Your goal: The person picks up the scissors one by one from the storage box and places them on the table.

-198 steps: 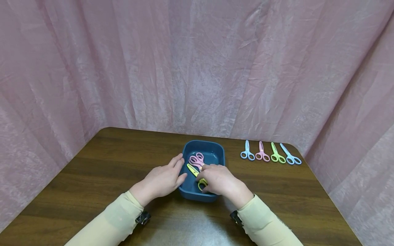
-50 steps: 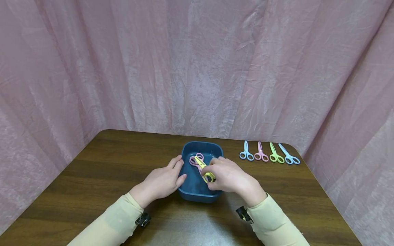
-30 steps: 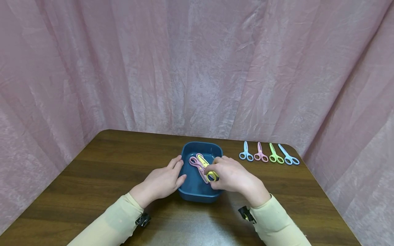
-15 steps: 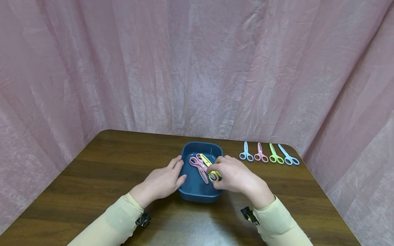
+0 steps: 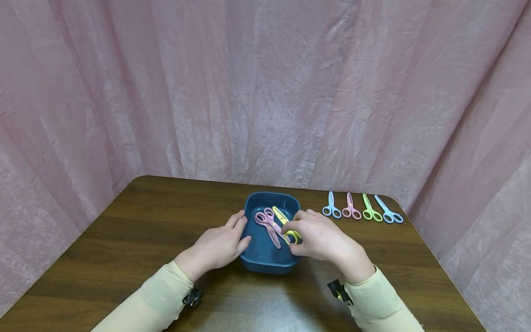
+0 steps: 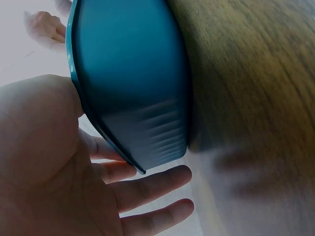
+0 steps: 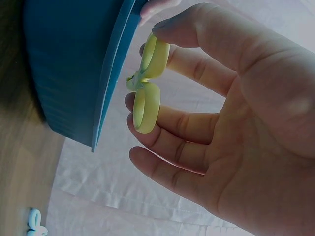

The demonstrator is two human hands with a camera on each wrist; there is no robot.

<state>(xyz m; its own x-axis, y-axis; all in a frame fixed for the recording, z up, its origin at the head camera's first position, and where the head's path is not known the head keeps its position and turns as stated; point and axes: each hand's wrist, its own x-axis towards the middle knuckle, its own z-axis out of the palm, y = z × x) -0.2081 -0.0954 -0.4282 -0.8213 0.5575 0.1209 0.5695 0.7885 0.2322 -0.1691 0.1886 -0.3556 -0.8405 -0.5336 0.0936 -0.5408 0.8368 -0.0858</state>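
In the head view a dark blue box (image 5: 269,266) stands on the table with pink scissors (image 5: 269,226) lying inside, blades slightly spread. My right hand (image 5: 319,235) is over the box's right side and pinches yellow scissors (image 5: 280,215) by the handle, their blades pointing to the far left. The right wrist view shows the thumb and fingertips on the yellow handle loops (image 7: 156,59). My left hand (image 5: 215,244) rests along the box's left rim with fairly straight fingers and the thumb over the edge. In the left wrist view some of its fingers (image 6: 152,189) extend past the box wall.
Along the table's far right edge lie light blue scissors (image 5: 331,206), pink scissors (image 5: 351,207), green scissors (image 5: 371,209) and another light blue pair (image 5: 388,210), in a row. A pink curtain (image 5: 265,92) hangs behind the wooden table (image 5: 166,221).
My right hand has drawn the yellow scissors up and to the right, off the pink scissors in the box. The left hand stays at the left rim.
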